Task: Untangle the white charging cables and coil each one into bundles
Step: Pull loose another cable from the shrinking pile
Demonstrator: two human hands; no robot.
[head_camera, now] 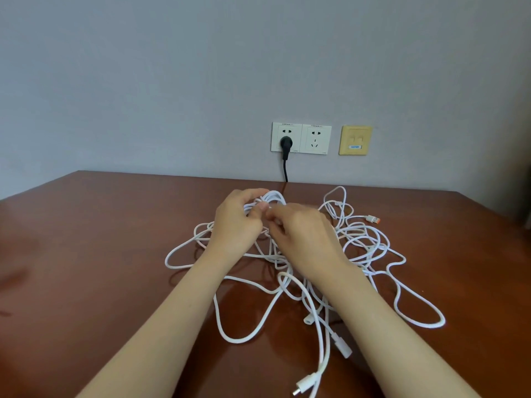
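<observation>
**Cable tangle mid-desk, both hands on a small coil**

Both hands were up at the far side of the white charging cables (370,251), close together, toward the back edge of the desk (86,254). Left hand (238,222): fingers curled round a small coil (276,196) of white cable, held just above the pile. Right hand (301,234): fingers bent, thumb and fingertips pinching a strand right beside that coil, touching the left hand's fingers.

The rest of the cables lay loose in overlapping loops across the middle of the desk, spreading toward the right edge and the front edge. An orange-tipped connector (373,219) lay at the pile's back right. White connector ends (304,382) lay near the front edge, between the forearms.

On the wall behind: a double socket (314,139) with a black plug (286,142) in its left half, and a yellow plate (355,140) to the right.
</observation>
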